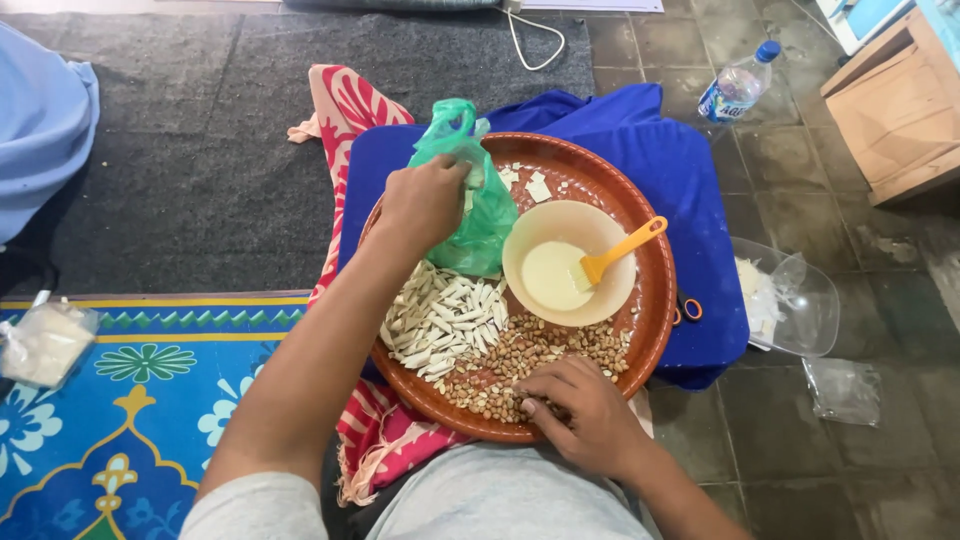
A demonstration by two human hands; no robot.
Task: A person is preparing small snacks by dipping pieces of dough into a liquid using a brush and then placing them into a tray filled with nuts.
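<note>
I see my left hand point(425, 203) over the far left rim of the round brown tray point(655, 300), fingers clamped on a green plastic bag point(480, 210). On the tray's left lies a heap of white rolled pieces point(440, 320); a cream bowl point(530, 235) with an orange brush point(620, 252) sits at its centre. At the near edge, my right hand point(585, 410) rests on the peanuts point(520, 355), fingers curled together, pinching into them.

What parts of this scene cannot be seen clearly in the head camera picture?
- Contents of the green plastic bag: hidden by the crumpled plastic and the left hand.
- Fingertips of the right hand: curled into the peanuts, so whether they pinch one is unclear.
- Pale contents of the clear container: too blurred.
- Wooden box: cut off by the right edge.
</note>
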